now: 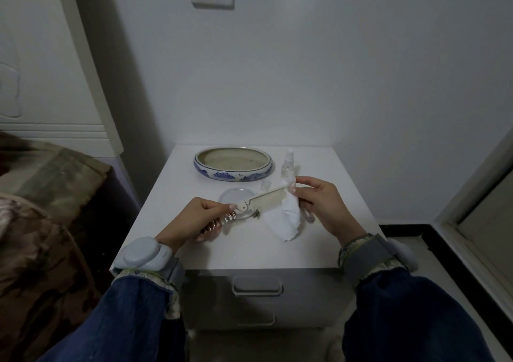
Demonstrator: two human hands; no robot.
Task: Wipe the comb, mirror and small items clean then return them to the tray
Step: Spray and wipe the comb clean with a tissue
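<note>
A folding cream comb [265, 199] is held above the white bedside cabinet [249, 248]. My left hand [191, 220] grips its handle end, where brush bristles [219, 223] show. My right hand [319, 200] pinches a white cloth [288, 217] against the comb's far tip; the cloth hangs down to the cabinet top. Under the comb lies a round clear mirror [236, 196]. The blue-and-white oval tray [233, 174] sits at the back with nothing visible in it.
A small clear spray bottle [288, 164] stands right of the tray, with a small cap [265, 185] in front of it. A clip-like item [309, 216] lies partly hidden behind my right hand. A bed with a brown blanket [41, 223] is on the left.
</note>
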